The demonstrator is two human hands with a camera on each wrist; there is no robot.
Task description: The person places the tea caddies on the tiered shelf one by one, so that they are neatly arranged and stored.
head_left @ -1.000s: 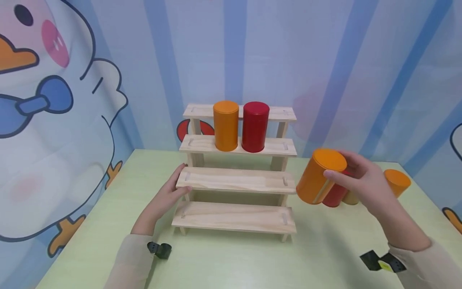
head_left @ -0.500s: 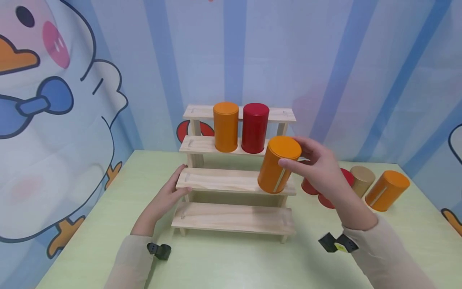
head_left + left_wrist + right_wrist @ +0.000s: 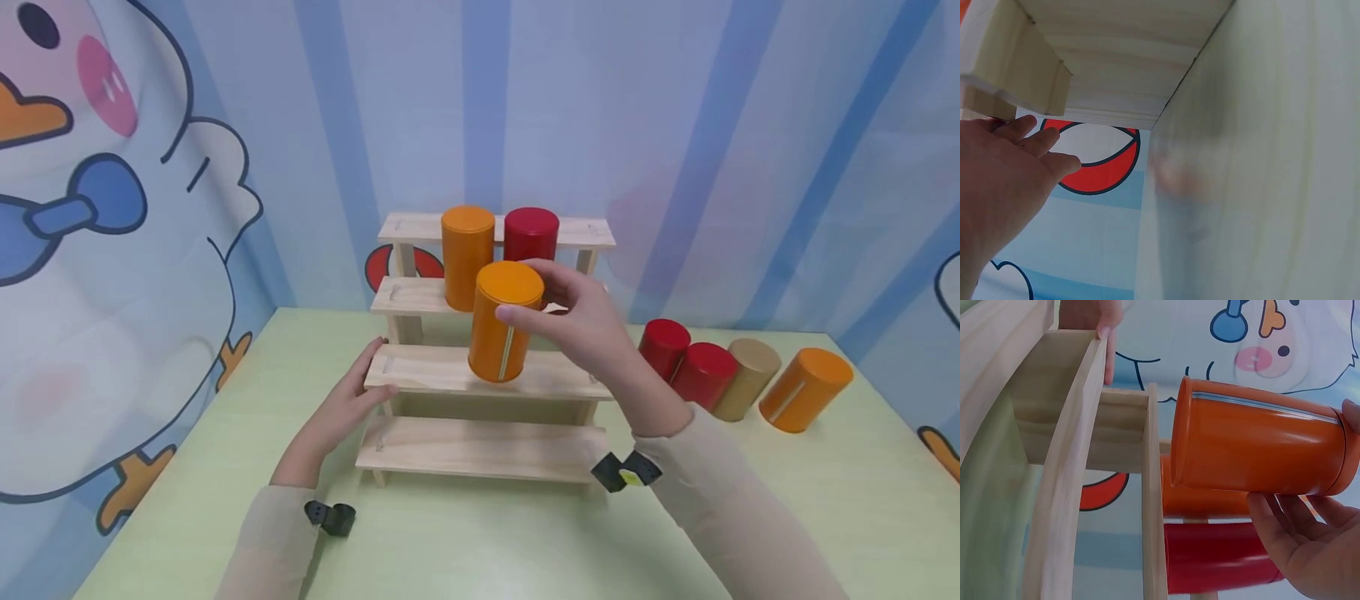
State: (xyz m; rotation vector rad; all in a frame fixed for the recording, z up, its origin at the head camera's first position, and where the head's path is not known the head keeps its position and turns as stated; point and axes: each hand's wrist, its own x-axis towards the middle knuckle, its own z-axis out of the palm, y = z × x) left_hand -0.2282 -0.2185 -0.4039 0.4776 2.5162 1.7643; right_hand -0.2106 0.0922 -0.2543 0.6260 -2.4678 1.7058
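My right hand (image 3: 579,321) grips an orange cylindrical tin (image 3: 501,333) near its top, thumb on the near side and fingers round the far side. The tin is nearly upright, in front of the third step of a four-step wooden display rack (image 3: 480,454); in the right wrist view a gap shows between its base and the step below. My left hand (image 3: 347,408) holds the left end of the rack's second step from the bottom, thumb at its front corner. Another orange tin (image 3: 467,254) and a red tin (image 3: 531,232) stand on the third step, the red one partly hidden.
Right of the rack on the pale green table (image 3: 187,467) stand two red tins (image 3: 663,346), a gold tin (image 3: 744,379) and an orange tin (image 3: 804,390). A blue striped cloth (image 3: 555,108) with cartoon ducks hangs close behind the rack.
My right hand has carried the orange tin leftward and slightly up, from right of the rack to in front of its middle, and the tin stands straighter. The left hand has stayed put.
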